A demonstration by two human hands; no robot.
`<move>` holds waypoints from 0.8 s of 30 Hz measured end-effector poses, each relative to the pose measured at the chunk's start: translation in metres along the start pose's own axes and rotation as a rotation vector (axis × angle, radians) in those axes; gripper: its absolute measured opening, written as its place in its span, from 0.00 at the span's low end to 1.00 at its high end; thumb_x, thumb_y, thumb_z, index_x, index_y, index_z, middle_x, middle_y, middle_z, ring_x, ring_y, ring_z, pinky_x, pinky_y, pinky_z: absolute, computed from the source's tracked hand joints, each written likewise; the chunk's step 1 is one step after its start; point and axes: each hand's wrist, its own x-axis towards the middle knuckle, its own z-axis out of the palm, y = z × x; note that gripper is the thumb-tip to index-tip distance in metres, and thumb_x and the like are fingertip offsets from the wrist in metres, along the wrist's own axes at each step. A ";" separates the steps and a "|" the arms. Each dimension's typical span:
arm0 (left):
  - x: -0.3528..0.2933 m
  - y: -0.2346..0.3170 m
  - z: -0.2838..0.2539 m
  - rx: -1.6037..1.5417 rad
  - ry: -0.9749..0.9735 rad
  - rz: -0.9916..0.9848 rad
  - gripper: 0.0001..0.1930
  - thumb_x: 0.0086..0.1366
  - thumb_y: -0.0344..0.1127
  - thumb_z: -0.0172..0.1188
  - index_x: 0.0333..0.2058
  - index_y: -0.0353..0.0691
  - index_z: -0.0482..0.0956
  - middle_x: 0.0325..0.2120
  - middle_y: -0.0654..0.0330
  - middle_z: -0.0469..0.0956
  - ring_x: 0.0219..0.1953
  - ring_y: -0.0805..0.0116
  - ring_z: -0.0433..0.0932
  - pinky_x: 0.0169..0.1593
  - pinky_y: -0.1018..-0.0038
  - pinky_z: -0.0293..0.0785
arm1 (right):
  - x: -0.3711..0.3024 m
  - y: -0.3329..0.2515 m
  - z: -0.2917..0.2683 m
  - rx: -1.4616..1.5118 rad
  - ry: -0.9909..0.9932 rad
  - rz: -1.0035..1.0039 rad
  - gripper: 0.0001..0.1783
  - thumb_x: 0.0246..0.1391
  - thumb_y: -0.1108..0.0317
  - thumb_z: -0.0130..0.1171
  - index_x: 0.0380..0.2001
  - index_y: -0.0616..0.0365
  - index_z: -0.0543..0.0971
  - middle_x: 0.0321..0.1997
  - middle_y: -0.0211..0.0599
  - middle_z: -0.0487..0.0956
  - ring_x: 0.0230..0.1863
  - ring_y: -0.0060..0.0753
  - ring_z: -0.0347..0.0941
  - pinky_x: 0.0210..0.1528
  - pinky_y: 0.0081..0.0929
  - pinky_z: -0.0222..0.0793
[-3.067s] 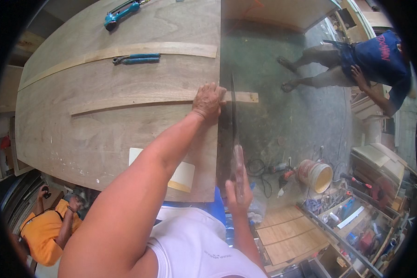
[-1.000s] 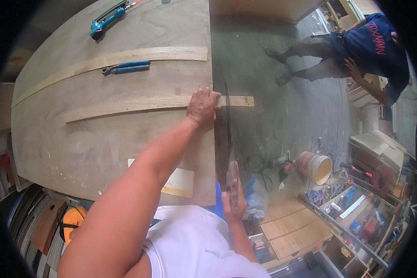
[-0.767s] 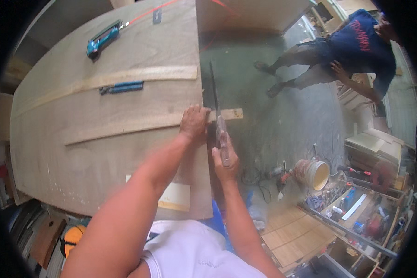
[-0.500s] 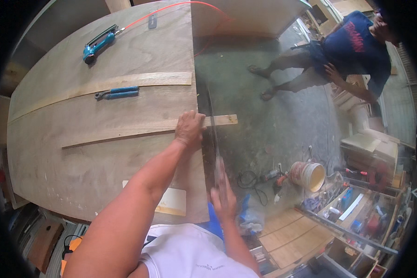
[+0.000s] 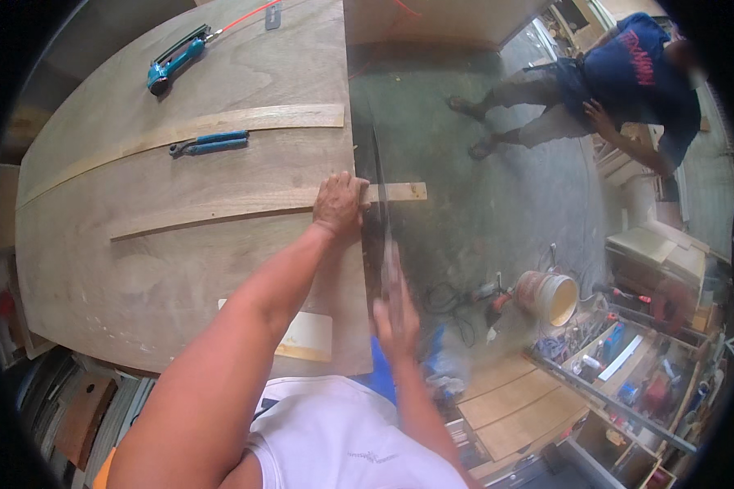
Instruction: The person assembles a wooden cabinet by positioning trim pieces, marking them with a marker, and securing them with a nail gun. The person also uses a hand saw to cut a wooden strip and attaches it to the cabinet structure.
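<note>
A long, narrow wooden strip (image 5: 236, 213) lies on the pale plywood worktop (image 5: 179, 281), its right end sticking out past the edge. My left hand (image 5: 339, 204) is closed over the strip at that edge, pressing it against the top. In my right hand (image 5: 398, 322), slightly blurred, is the handle of a handsaw (image 5: 382, 175). Its thin blade points away from me and crosses the strip just right of my left hand. How deep the blade sits in the wood cannot be made out.
On the worktop lie blue-handled pliers (image 5: 210, 143), a second wooden strip (image 5: 294, 117) and a teal air nailer (image 5: 175, 67) with an orange hose. Another person (image 5: 628, 77) stands at the far right. A bucket (image 5: 546, 295) and a tool tray (image 5: 620, 367) are at lower right.
The whole view has shifted, so the worktop and floor appear slightly higher. My left hand keeps its place on the strip, and the saw still crosses the wood.
</note>
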 end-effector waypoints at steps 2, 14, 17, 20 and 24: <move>-0.001 0.001 0.001 0.018 0.007 0.020 0.23 0.52 0.42 0.70 0.47 0.49 0.75 0.39 0.57 0.70 0.46 0.55 0.70 0.50 0.61 0.68 | -0.027 -0.026 -0.020 0.058 0.001 -0.019 0.35 0.55 0.77 0.56 0.68 0.61 0.66 0.66 0.54 0.73 0.55 0.46 0.80 0.53 0.32 0.74; 0.000 0.001 0.000 -0.023 0.022 0.006 0.22 0.53 0.38 0.69 0.47 0.48 0.75 0.39 0.57 0.70 0.45 0.54 0.71 0.49 0.60 0.68 | 0.030 -0.005 0.004 0.077 0.014 -0.007 0.32 0.56 0.71 0.58 0.65 0.64 0.68 0.63 0.54 0.76 0.59 0.46 0.77 0.58 0.32 0.71; 0.001 -0.003 0.004 -0.040 0.006 0.022 0.22 0.53 0.37 0.68 0.48 0.48 0.75 0.39 0.57 0.70 0.45 0.55 0.71 0.50 0.60 0.67 | -0.043 -0.041 -0.035 0.138 -0.017 0.049 0.33 0.57 0.72 0.56 0.67 0.65 0.66 0.66 0.50 0.73 0.60 0.42 0.76 0.58 0.31 0.71; -0.002 0.004 -0.005 -0.056 0.012 0.028 0.23 0.53 0.37 0.68 0.48 0.48 0.75 0.39 0.57 0.69 0.45 0.55 0.70 0.50 0.61 0.67 | -0.040 -0.030 -0.029 0.147 -0.028 0.119 0.33 0.57 0.73 0.56 0.66 0.66 0.67 0.63 0.50 0.76 0.56 0.40 0.78 0.55 0.31 0.72; 0.004 0.011 0.000 -0.068 0.025 0.039 0.22 0.52 0.37 0.68 0.48 0.49 0.75 0.39 0.57 0.69 0.46 0.55 0.70 0.50 0.61 0.67 | 0.087 0.002 0.016 0.159 0.055 0.069 0.32 0.56 0.72 0.59 0.65 0.65 0.69 0.50 0.51 0.82 0.47 0.40 0.80 0.49 0.32 0.74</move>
